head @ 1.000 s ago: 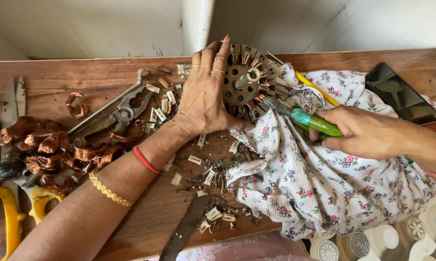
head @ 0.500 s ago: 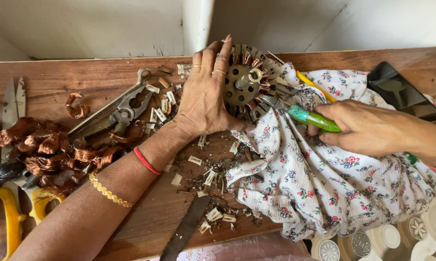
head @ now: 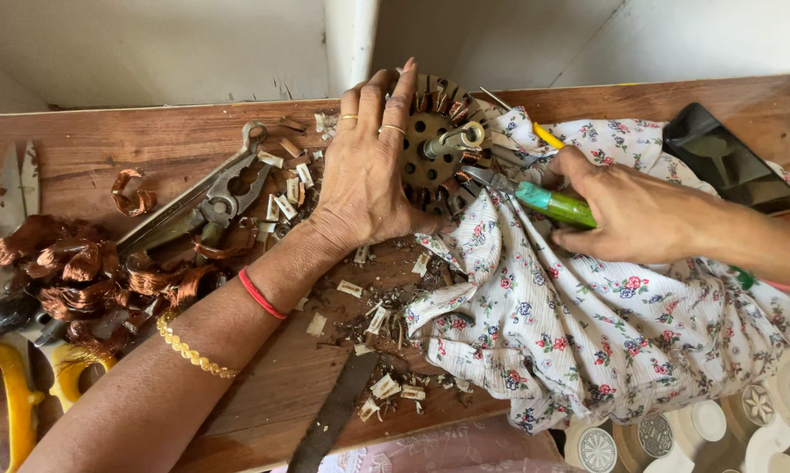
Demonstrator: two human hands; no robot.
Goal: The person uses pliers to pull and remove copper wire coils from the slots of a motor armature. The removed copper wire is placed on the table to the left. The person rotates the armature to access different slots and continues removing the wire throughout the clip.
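Floral cloth drapes the wooden surface nearest me. Above it, the right hand has its grip closed around green-handled pliers, while the left hand lies flat, fingers spread, pressing the copper-wound stator beyond.

The left hand presses flat on a round copper-wound motor stator lying on the wooden counter. The right hand grips green-handled pliers, their tip at the stator's edge, above a floral cloth.
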